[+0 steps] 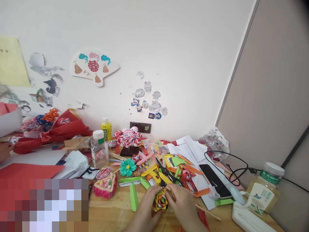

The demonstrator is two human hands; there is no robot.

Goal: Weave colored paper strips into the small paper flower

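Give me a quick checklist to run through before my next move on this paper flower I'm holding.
1. Both hands on the flower: ok. Left hand and right hand pinch the yellow and orange paper flower from either side.
2. Flower over the wooden table, not past its edge: ok.
3. Scissors within reach: ok, lying just behind the hands; whether the blades are shut, cannot tell.
4. Spare strips at hand: ok, a green paper strip lies left of the flower.
5. Phone away from the folding: ok, to the right.
6. Flower's folds tight: cannot tell, fingers cover them.
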